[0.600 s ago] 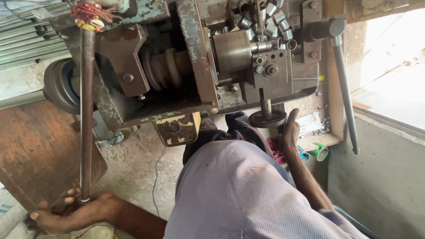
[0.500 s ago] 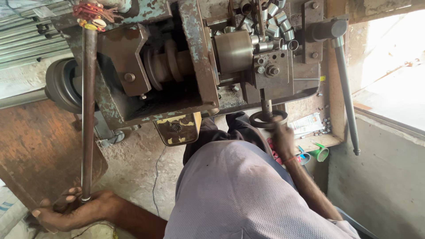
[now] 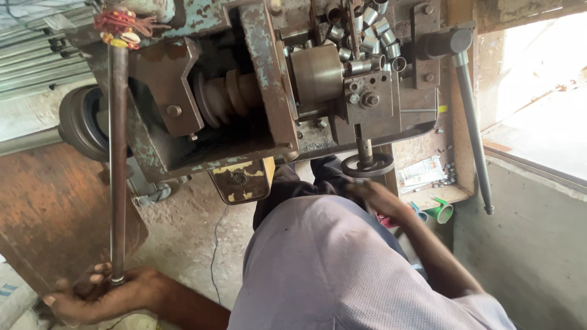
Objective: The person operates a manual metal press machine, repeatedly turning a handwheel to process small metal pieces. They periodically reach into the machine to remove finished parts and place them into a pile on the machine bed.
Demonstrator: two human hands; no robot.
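I look down over my pale shirt at a worn blue-grey lathe-like machine (image 3: 257,91). My left hand (image 3: 101,296), low at the left, is closed round the bottom end of a long rusty lever rod (image 3: 117,159) that rises to a tie of red thread at the machine's top. My right hand (image 3: 379,197) is blurred, just under a small black handwheel (image 3: 367,165) on the machine's front. Its fingers lie close to the wheel's rim, and whether they grip it is not clear.
Several short metal tube pieces (image 3: 367,30) lie heaped on top of the machine. A long grey lever (image 3: 472,128) hangs at the right beside a bright window opening. A green cup (image 3: 443,212), papers (image 3: 422,174), a rusty plate (image 3: 49,214) and a floor cable (image 3: 214,256) are nearby.
My right hand has dropped from the handwheel's rim to just beneath it and is smeared by motion. My left hand stays on the rod's lower end.
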